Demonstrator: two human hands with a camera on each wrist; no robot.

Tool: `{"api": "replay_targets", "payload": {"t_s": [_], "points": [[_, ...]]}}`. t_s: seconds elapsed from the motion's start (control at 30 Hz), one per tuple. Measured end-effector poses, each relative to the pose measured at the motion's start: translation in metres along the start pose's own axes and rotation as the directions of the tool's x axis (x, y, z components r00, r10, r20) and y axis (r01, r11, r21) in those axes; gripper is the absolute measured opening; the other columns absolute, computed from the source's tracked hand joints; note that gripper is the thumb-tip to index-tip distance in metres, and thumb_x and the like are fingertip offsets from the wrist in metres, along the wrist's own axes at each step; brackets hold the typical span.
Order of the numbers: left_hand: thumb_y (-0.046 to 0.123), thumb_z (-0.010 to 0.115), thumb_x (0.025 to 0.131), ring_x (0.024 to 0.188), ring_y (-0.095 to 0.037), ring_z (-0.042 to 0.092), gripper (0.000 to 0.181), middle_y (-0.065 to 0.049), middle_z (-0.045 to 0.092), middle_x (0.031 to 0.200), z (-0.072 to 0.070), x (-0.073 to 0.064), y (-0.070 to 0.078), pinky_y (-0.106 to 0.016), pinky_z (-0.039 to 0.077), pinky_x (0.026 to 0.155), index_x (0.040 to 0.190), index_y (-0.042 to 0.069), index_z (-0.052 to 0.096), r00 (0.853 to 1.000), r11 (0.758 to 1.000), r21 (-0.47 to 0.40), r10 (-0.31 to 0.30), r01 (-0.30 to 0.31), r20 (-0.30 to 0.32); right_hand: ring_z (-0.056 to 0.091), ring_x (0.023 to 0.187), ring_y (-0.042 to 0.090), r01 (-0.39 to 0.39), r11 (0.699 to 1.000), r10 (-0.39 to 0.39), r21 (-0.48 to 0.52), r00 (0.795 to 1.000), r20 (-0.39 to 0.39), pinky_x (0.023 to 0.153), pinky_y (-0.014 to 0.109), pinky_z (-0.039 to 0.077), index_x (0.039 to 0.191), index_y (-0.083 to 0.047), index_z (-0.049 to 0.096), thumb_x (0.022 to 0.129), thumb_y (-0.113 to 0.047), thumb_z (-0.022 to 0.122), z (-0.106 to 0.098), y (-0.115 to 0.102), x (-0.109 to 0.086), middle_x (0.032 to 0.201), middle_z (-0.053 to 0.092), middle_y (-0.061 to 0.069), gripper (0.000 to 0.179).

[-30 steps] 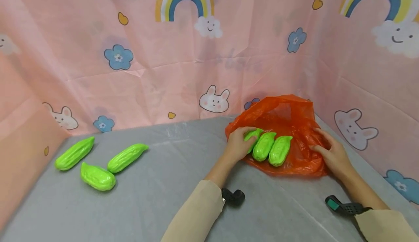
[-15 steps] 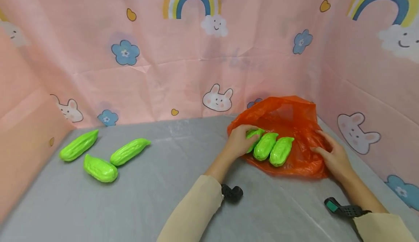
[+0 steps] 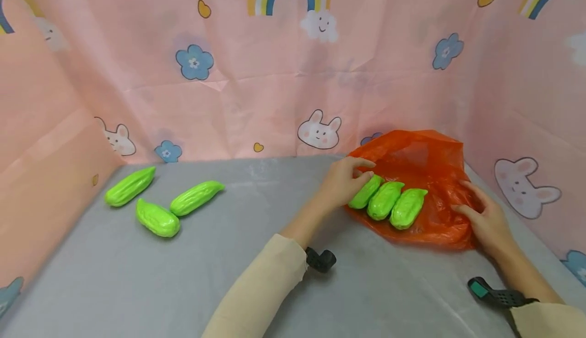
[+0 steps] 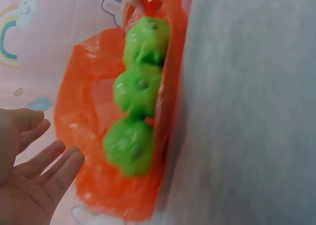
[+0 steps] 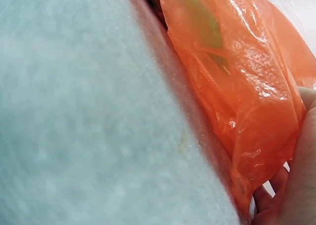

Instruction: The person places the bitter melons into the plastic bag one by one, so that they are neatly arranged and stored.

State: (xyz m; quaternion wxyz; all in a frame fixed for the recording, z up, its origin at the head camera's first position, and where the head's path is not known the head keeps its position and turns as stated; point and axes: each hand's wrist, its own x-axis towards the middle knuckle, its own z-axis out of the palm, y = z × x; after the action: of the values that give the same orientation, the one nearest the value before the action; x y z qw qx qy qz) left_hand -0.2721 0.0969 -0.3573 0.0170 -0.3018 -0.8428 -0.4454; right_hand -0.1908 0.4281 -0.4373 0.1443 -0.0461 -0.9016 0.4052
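Three bright green bitter melons [image 3: 386, 201], shiny and ridged, lie side by side in a crumpled orange-red plastic bag [image 3: 441, 167], whose mouth faces me. My left hand [image 3: 344, 179] is over the bag's left side, right by the leftmost melon [image 3: 366, 192]. In the left wrist view, its fingers [image 4: 59, 173] are loosely spread with nothing in them, apart from the melons. My right hand [image 3: 492, 223] holds the bag's right side, thumb toward the front. The right wrist view shows the film gathered at that hand, part of whose fingers is hidden behind it.
Three more bitter melons [image 3: 194, 198] lie grouped at the left on the grey tabletop [image 3: 220, 256]. A pink cloth backdrop [image 3: 265, 94] with printed rainbows, rabbits and flowers stands behind and at both sides. Each wrist wears a black strap camera [image 3: 499, 295].
My left hand has let go of the leftmost melon and moved slightly up off it. The melon stays in the bag. My right hand keeps its place; the head view has shifted left.
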Motion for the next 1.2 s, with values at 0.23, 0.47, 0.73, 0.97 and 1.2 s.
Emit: {"api": "replay_targets", "payload": {"t_s": [0.23,0.47,0.73,0.97,1.2], "points": [[0.024,0.060,0.102,0.113,-0.018,0.065,0.028,-0.001,0.066,0.136,-0.025,-0.013,-0.003,-0.023,0.057,0.087,0.127,0.015,0.071,1.000,1.000,-0.012,0.013,-0.013,-0.015,0.036,0.134,0.006,-0.021,0.998,0.021,-0.054,1.000,-0.009,0.087,-0.004,0.030,0.162,-0.019,0.027,0.104,-0.031,0.053,-0.015,0.005,-0.004,0.165,0.026,0.022,0.065],[0.022,0.059,0.102,0.115,-0.021,0.064,0.028,-0.002,0.068,0.132,-0.060,-0.046,-0.026,-0.034,0.057,0.093,0.126,0.014,0.070,0.997,0.999,0.039,-0.006,0.009,-0.076,0.024,0.143,0.048,-0.051,0.997,0.053,-0.058,0.998,0.040,0.120,0.024,0.026,0.162,-0.014,0.022,0.105,-0.034,0.050,-0.008,0.002,-0.005,0.165,0.020,0.026,0.067],[0.021,0.063,0.100,0.114,-0.025,0.066,0.027,-0.006,0.069,0.130,-0.106,-0.083,-0.051,-0.046,0.055,0.098,0.125,0.014,0.071,0.984,0.993,0.105,-0.035,0.054,-0.172,0.025,0.140,0.050,-0.041,0.998,0.044,-0.050,0.998,0.044,0.125,0.052,0.022,0.161,-0.012,0.023,0.105,-0.032,0.049,-0.001,-0.001,-0.001,0.165,0.021,0.028,0.065],[0.019,0.063,0.100,0.120,-0.031,0.063,0.032,-0.009,0.065,0.135,-0.147,-0.108,-0.061,-0.052,0.052,0.103,0.131,0.012,0.067,0.971,0.985,0.136,-0.072,0.105,-0.227,0.022,0.149,0.039,-0.008,0.999,0.009,-0.043,1.000,0.029,0.127,0.037,0.016,0.162,-0.015,0.024,0.105,-0.032,0.050,-0.003,0.000,0.001,0.167,0.020,0.022,0.065],[0.019,0.062,0.100,0.124,-0.034,0.060,0.036,-0.011,0.061,0.138,-0.186,-0.123,-0.080,-0.053,0.049,0.107,0.136,0.011,0.063,0.947,0.970,0.164,-0.123,0.177,-0.296,0.033,0.140,0.009,-0.007,0.999,0.008,-0.035,1.000,0.023,0.105,0.005,0.025,0.162,-0.018,0.026,0.104,-0.032,0.053,0.001,-0.002,0.000,0.167,0.024,0.018,0.065]]}}
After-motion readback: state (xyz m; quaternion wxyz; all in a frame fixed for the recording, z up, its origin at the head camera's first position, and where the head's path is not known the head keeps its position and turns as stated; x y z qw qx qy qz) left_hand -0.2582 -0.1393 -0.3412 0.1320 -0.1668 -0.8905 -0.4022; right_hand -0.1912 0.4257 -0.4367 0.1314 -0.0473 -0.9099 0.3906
